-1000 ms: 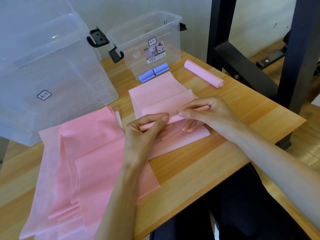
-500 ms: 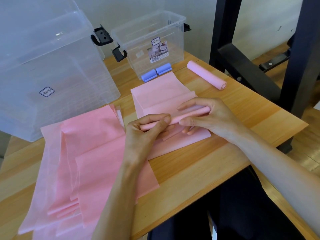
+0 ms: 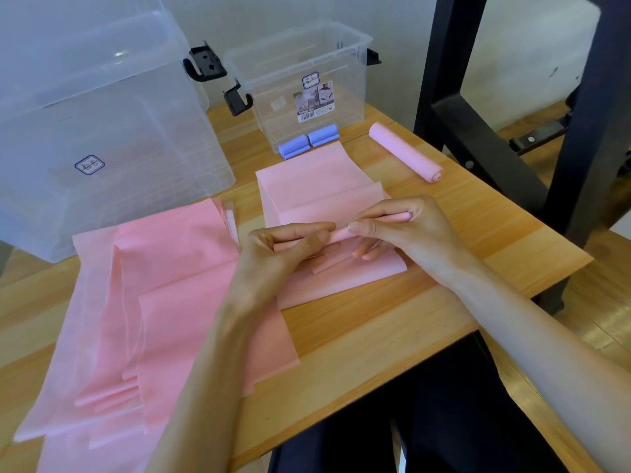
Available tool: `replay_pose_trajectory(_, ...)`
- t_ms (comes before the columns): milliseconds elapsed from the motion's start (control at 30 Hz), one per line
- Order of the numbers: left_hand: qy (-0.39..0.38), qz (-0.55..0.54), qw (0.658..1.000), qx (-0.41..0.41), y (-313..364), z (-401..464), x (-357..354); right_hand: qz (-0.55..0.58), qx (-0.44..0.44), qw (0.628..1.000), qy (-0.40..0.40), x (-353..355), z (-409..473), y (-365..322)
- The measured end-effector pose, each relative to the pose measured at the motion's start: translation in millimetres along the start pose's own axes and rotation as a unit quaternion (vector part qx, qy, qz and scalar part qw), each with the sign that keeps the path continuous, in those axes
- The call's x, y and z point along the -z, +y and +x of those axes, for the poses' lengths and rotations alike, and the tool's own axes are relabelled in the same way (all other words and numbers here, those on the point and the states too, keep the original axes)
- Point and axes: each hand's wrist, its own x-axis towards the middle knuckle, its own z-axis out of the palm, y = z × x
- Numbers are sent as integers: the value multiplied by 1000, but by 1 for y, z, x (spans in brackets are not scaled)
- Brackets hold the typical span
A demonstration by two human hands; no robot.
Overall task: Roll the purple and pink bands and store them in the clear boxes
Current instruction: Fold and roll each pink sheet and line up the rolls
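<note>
A pink band (image 3: pixel 317 189) lies flat at the table's middle, its near end wound into a thin roll. My left hand (image 3: pixel 273 254) pinches the roll's left end. My right hand (image 3: pixel 406 230) curls its fingers round the right end. A finished pink roll (image 3: pixel 404 151) lies at the back right. Two small purple rolls (image 3: pixel 309 141) sit against the front of the small clear box (image 3: pixel 300 56), which stands open. A large clear box (image 3: pixel 102 131) fills the back left.
A pile of loose pink bands (image 3: pixel 153 302) covers the table's left half, under my left forearm. A black metal frame (image 3: pixel 478 131) stands close behind the table's right corner. The wooden table (image 3: pixel 392 322) ends near my lap.
Both hands have turned the thin roll slightly further up the flat band; my right fingers now wrap over its right end. The camera has shifted a little.
</note>
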Motion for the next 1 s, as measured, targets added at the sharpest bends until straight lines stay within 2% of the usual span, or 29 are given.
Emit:
replay_pose_trajectory(100,-36,9,999,19,6,3,3,8,-7,1000,-7,1,1,-1)
replay_pose_trajectory(367,8,-67,996,57,3,7,-12,21,-19,999,27,2,0,-2)
replay_pose_trajectory(633,27,-15,999,10,0,0,-14,-1,-27,999,27,2,-2,-5)
replay_pose_trajectory(833,50,-40,998,21,1,-3,-16,-3,-18,1000,21,2,-2,-3)
replay_pose_trajectory(1000,25,-43,999,12,3,-4,-15,1,-18,999,31,3,-4,-3)
